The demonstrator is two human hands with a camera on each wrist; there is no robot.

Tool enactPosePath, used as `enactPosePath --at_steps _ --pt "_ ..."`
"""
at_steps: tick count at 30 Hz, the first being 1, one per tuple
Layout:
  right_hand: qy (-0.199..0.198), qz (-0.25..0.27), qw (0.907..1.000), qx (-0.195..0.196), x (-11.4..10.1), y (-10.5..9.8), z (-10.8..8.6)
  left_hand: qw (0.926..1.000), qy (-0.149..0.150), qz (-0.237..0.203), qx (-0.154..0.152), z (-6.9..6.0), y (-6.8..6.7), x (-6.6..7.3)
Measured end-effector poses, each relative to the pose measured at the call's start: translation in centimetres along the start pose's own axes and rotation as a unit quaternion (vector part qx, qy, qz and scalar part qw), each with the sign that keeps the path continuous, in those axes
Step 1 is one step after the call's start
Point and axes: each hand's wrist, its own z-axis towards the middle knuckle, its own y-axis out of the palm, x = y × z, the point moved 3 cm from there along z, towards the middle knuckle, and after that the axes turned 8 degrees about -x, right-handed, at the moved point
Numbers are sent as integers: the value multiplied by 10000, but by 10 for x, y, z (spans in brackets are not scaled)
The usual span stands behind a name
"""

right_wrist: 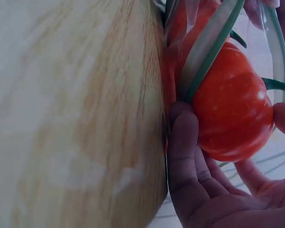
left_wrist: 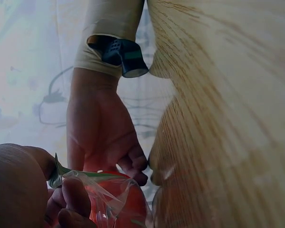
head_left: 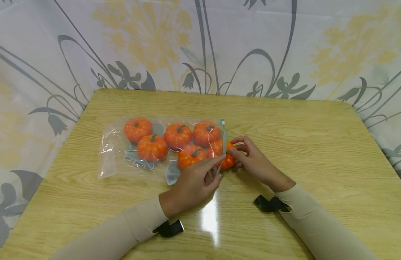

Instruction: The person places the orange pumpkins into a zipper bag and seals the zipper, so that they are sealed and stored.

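Observation:
A clear zip bag (head_left: 107,155) lies flat on the table with several small orange toy pumpkins (head_left: 152,148) inside, each with a green stem. Its mouth faces right and stands apart. My left hand (head_left: 192,186) pinches the near side of the bag's green-edged rim (right_wrist: 211,52) between thumb and fingers. At the mouth, my right hand (head_left: 257,164) grips another pumpkin (right_wrist: 232,104), thumb on one side and fingers on the other. That pumpkin is partly within the opening. In the left wrist view, plastic covers some of its red-orange surface (left_wrist: 133,204).
A white slider (head_left: 223,122) sits at the far end of the bag's rim. Grey printed shapes show on the bag. The wood-grain table (head_left: 304,144) meets a flower-patterned cloth (head_left: 232,47) at its back edge. Dark wrist cameras (head_left: 169,228) are worn at both cuffs.

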Motion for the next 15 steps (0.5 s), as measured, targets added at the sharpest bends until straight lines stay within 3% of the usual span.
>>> enactPosePath --at_steps 15 --pt "-239 -315 9988 -274 1 0 -2 9999 -43 -103 -86 -1 -1 1"
